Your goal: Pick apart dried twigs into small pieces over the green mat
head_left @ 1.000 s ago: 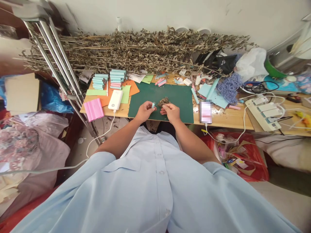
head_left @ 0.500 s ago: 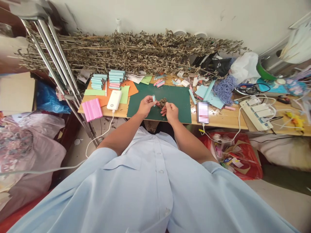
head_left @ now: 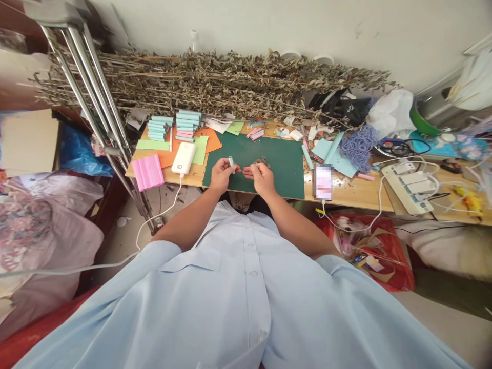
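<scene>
Between the thumb and fingers of my left hand [head_left: 222, 175] is a small light blue paper tube [head_left: 231, 161], tilted a little. My right hand [head_left: 262, 177] is just to its right, fingers pointing toward the left hand, thumb near them; whether it pinches anything is too small to tell. Behind the right hand a small heap of dried leaves [head_left: 263, 161] lies on the green mat [head_left: 284, 177], partly hidden by that hand.
Stacked blue rolls [head_left: 188, 120], a white power bank [head_left: 184, 158] and pink paper [head_left: 148, 172] lie left. A phone [head_left: 323, 182], purple yarn [head_left: 359, 146] and a power strip [head_left: 407, 188] lie right. Dried stalks [head_left: 215, 82] line the back.
My left hand has moved left with the tube, which now tilts. My right hand has shifted left, away from the leaf heap, and its fingers now point left. The view has shifted slightly.
</scene>
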Action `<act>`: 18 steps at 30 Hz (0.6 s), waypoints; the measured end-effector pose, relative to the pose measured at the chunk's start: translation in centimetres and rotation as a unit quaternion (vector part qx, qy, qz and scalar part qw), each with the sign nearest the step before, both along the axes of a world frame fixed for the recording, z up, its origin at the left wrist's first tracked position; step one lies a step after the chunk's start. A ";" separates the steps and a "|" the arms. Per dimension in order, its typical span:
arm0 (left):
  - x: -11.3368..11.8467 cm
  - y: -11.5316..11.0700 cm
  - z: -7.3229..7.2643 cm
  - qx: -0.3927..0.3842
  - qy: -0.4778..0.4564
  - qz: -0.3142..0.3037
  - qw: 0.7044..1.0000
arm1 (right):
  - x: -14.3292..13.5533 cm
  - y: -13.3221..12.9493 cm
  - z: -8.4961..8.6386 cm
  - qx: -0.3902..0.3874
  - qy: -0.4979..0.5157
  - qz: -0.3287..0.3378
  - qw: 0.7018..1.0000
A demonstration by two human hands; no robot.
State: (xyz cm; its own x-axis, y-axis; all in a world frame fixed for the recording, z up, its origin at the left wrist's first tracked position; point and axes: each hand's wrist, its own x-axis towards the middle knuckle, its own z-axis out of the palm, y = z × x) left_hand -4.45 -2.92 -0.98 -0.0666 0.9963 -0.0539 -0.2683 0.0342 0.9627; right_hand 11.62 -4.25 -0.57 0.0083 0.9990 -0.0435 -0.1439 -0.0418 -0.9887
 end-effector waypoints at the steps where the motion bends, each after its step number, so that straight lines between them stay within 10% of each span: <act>1: 0.0 0.0 0.0 0.001 0.002 0.019 1.000 | -0.7 0.0 0.0 -0.020 0.016 0.027 0.999; 7: -0.2 0.0 -0.1 0.001 -0.001 0.066 0.998 | -1.6 0.8 -0.4 -0.076 -0.026 -0.013 0.997; 18: 1.3 0.1 0.6 0.063 0.083 -0.078 0.991 | 3.3 0.5 1.1 -0.071 -0.068 -0.088 0.991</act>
State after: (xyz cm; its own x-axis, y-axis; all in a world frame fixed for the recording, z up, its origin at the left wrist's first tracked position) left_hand -3.11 -2.82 -0.37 0.0914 0.9933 0.0708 -0.1070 -0.0609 0.9924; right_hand 14.87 -3.76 0.54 0.1964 0.9656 -0.1705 -0.0280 -0.1683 -0.9853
